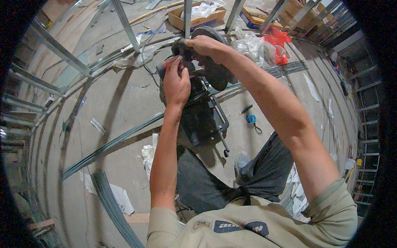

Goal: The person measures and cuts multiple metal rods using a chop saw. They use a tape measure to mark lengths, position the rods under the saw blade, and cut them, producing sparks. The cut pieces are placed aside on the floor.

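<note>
A black cut-off saw (202, 122) stands on the concrete floor in front of me, with its round dark disc guard (218, 76) on the right of its head. My right hand (209, 48) is closed around the dark handle at the top of the saw. Just left of it, my left hand (177, 84) rests against the red part of the saw's motor housing (168, 63), fingers bent and close together. What its fingertips grip is partly hidden. A bundle of long thin metal strips (120, 145) runs across the saw's base, under the head, and sticks out on both sides.
A blue tape measure (251, 119) and a small green-and-black tool (246, 109) lie right of the saw. Another metal bundle (111, 202) lies near left. Upright metal studs (125, 25) stand beyond the saw. Plastic bags (249, 45) and an open cardboard box (175, 18) sit at the back.
</note>
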The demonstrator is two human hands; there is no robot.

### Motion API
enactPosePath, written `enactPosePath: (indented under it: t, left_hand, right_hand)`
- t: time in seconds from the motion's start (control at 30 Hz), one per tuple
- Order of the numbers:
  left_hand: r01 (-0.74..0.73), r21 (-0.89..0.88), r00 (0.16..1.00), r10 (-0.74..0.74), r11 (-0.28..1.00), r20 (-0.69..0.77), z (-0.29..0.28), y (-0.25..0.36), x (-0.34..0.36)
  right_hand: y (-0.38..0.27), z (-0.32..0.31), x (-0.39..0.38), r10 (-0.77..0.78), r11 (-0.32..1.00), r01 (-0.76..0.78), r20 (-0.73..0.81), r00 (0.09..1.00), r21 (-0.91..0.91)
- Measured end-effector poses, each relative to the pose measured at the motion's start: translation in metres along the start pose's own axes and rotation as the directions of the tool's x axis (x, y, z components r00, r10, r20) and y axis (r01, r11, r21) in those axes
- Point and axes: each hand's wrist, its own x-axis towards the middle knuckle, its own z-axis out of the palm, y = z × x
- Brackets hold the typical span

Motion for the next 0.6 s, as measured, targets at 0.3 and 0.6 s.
enactPosePath:
  t: [0.3, 0.6]
  left_hand:
    - [-0.137, -0.039, 0.99, 0.138, 0.99, 0.04, 0.028, -0.002, 0.017]
    - [-0.105, -0.325, 0.99, 0.13, 0.94, 0.057, 0.023, 0.0, 0.009]
  right_hand:
    - [0.002, -0.002, -0.003, -0.131, 0.985, 0.129, -0.015, 0.991, -0.116]
    - [-0.002, -0.001, -0.003, -0.096, 0.992, 0.091, -0.051, 0.994, -0.092]
